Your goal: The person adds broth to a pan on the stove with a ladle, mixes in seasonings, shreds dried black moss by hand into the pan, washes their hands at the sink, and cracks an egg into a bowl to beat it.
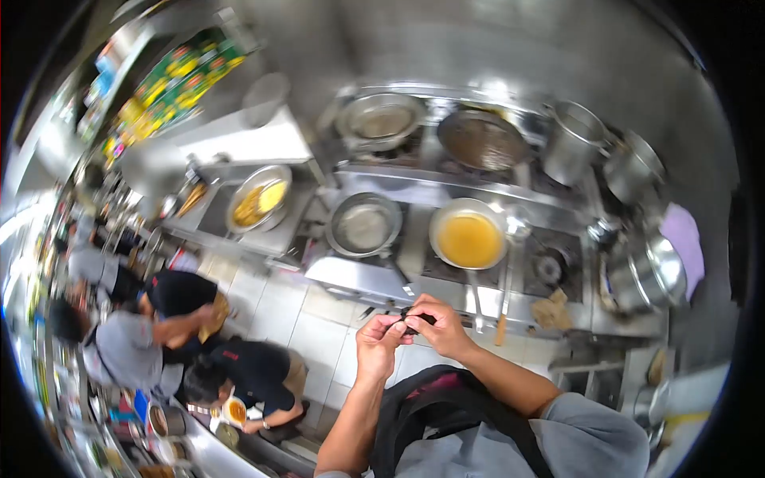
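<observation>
My left hand (379,341) and my right hand (443,328) are close together in front of my chest. Both pinch a small black thing (421,320), dark and soft-looking; its kind is hard to make out, as the fingers cover much of it. Just beyond the hands, a pan of yellow-orange liquid (468,240) sits on the stove, its handle pointing toward me. Left of it stands a dark-rimmed frying pan (363,225) with a pale inside. A long-handled ladle (517,225) lies to the right of the yellow pan.
Behind are a wide pan (381,121), a dark wok (483,142) and tall steel pots (574,142). A large pot (652,275) with a purple cloth (683,247) stands right. A bowl of yellow food (261,199) is left. Several people work at lower left, one bending (247,374).
</observation>
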Demonstrator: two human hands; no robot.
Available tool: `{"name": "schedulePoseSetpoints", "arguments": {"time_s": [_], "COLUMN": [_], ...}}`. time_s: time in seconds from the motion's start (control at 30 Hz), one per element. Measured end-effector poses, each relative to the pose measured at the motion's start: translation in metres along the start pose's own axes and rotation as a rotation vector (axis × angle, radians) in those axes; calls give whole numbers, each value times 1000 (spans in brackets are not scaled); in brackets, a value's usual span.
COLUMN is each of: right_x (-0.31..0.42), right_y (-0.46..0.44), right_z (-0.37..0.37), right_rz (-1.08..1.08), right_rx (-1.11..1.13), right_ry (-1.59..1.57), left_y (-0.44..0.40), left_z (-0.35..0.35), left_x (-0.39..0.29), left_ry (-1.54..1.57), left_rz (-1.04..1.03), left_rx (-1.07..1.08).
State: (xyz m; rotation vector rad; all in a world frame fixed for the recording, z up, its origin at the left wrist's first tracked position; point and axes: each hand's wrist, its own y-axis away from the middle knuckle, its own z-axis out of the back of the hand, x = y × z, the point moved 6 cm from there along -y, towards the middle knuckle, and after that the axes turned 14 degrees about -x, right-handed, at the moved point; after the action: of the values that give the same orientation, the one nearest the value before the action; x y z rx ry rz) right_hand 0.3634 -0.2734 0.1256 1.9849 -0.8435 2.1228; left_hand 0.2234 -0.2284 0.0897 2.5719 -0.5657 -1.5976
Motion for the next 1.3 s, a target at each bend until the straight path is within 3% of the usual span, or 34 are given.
{"name": "schedulePoseSetpoints", "arguments": {"time_s": [0.1, 0.2, 0.27, 0.33, 0.5, 0.6, 0.67, 0.8, 0.93, 1.0, 1.07, 1.17, 1.27, 1.3], "right_x": [-5, -16, -7, 3, -9, -14, -6, -17, -34, -44, -53, -48, -71, -79], "right_y": [-2, -18, -28, -31, -43, -45, -62, -98, -151, -158, -181, -245, -326, -352], "right_z": [65, 90, 117, 133, 151, 161, 154, 145, 139, 144, 166, 204, 243, 251], "right_rz": [2, -97, -93, 113, 130, 89, 150, 117, 61, 15, 4, -109, 93, 100], "right_rx": [-122, -145, -111, 84, 122, 69, -17, -127, -140, -64, -168, -413, -590, -638], "right_ry": [-50, -24, 9, 278, 401, 383, 357, 402, 461, 635, 660, 772, 1062, 1124], "left_y": [-4, -19, -30, -30, -47, -63, -82, -130, -208, -270, -312, -362, -413, -440], "left_z": [-64, -95, -110, -134, -180, -179, -176, -166, -156, -145, -161, -219, -295, -314], "left_x": [35, 29, 21, 15, 7, 34, 30, 55, 72, 48, 28, 20, 34, 40], "left_ry": [78, 66, -474, -546, -1002, -761, -685, -249, -177, 64, -20, -217, -393, -666], "left_rz": [116, 149, -133, -153, -433, -120, -113, 153, 301, 58, 15, -42, -93, -308], "left_rx": [58, 62, 152, 189, 606, 560, 525, 366, 240, 101, 82, 262, 442, 429]}}
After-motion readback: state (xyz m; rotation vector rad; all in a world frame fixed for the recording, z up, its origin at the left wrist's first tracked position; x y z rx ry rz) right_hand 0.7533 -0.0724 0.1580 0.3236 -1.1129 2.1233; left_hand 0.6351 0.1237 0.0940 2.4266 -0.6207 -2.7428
